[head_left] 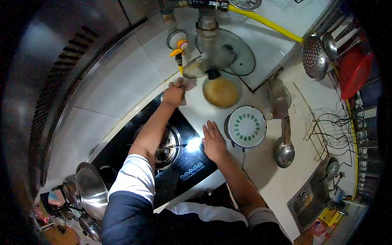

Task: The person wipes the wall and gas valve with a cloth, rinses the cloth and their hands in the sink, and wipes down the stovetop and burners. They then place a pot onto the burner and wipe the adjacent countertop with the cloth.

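Note:
My left hand (174, 94) is closed on a crumpled greyish cloth (188, 84), pressed on the white counter behind the black gas stove (190, 157), below the yellow gas valve (177, 52). Flat on the counter by the stove's right edge rests my right hand (213, 141), fingers stretched out, holding nothing. Just right of it stands a white plate with green marks (246, 127). Behind that plate is a bowl of yellowish-brown contents (221, 92), with glass lids (241, 55) leaning beyond it.
A cleaver (278, 98) and a ladle (284, 155) lie to the right. Further right are a wire rack (332, 132) and a sink (306, 196). A metal wok (90, 188) stands at the lower left. Strainers (314, 57) hang at the upper right.

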Demonstrator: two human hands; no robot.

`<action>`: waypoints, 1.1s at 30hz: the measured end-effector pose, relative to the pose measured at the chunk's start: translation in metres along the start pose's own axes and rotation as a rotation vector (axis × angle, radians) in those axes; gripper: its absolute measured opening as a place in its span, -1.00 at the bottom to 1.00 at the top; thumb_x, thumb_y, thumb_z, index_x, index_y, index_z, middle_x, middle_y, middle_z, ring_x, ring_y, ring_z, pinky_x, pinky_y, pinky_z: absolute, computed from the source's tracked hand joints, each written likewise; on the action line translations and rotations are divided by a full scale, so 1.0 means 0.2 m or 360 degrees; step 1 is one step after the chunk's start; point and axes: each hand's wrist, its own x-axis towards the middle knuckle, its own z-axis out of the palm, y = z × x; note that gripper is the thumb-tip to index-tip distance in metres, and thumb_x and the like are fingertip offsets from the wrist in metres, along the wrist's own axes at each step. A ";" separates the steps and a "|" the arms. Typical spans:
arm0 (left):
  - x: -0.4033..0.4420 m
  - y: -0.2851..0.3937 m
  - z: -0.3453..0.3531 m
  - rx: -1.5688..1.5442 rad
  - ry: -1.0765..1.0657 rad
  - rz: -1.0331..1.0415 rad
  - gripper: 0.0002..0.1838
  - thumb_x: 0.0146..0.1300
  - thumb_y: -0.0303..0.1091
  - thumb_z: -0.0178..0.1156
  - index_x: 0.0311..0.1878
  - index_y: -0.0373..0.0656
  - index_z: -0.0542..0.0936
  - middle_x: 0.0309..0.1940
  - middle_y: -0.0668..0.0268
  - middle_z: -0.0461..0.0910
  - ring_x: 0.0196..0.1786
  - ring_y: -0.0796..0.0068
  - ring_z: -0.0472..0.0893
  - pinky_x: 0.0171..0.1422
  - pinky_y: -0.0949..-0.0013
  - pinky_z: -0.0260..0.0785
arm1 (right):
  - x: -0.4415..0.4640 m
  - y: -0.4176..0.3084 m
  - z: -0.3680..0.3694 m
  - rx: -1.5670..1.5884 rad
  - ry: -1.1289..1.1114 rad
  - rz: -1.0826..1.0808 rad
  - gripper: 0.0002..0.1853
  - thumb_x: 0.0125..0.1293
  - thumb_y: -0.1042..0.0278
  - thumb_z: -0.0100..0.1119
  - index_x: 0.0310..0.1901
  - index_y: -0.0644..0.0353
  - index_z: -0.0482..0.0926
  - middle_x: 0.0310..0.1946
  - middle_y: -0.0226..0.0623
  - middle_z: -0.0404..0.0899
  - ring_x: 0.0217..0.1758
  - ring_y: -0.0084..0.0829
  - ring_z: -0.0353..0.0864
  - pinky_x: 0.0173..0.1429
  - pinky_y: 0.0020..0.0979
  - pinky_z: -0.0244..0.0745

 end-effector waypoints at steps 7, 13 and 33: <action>0.08 -0.24 0.15 0.0640 0.0356 0.0145 -0.53 0.19 -0.33 0.01 0.20 -0.16 0.39 0.21 0.24 0.29 0.21 0.22 0.31 0.04 0.24 0.39 | 0.00 -0.01 0.01 0.0086 0.0020 0.0060 -0.48 0.25 0.31 0.00 0.25 0.28 0.29 0.35 -0.07 0.11 0.44 -0.09 0.01 0.46 -0.20 -0.02; 0.20 -0.22 0.12 0.0889 0.0399 0.0322 -0.49 0.17 -0.31 0.05 0.23 -0.18 0.37 0.17 0.27 0.30 0.14 0.30 0.33 0.18 0.28 0.23 | 0.01 0.00 -0.01 0.0037 0.0030 0.0050 -0.50 0.26 0.29 -0.01 0.23 0.29 0.31 0.33 -0.08 0.14 0.43 -0.10 0.03 0.45 -0.20 0.01; 0.42 -0.30 -0.29 0.0673 0.0277 0.0115 -0.77 0.04 -0.28 0.07 -0.23 -0.03 0.61 -0.22 0.31 0.60 0.00 0.28 0.50 0.22 0.16 0.21 | 0.23 -0.14 -0.02 0.0070 0.0126 -0.0079 -0.56 0.12 0.44 -0.01 0.08 0.34 0.46 0.27 -0.09 0.25 0.39 -0.09 0.13 0.44 -0.20 0.04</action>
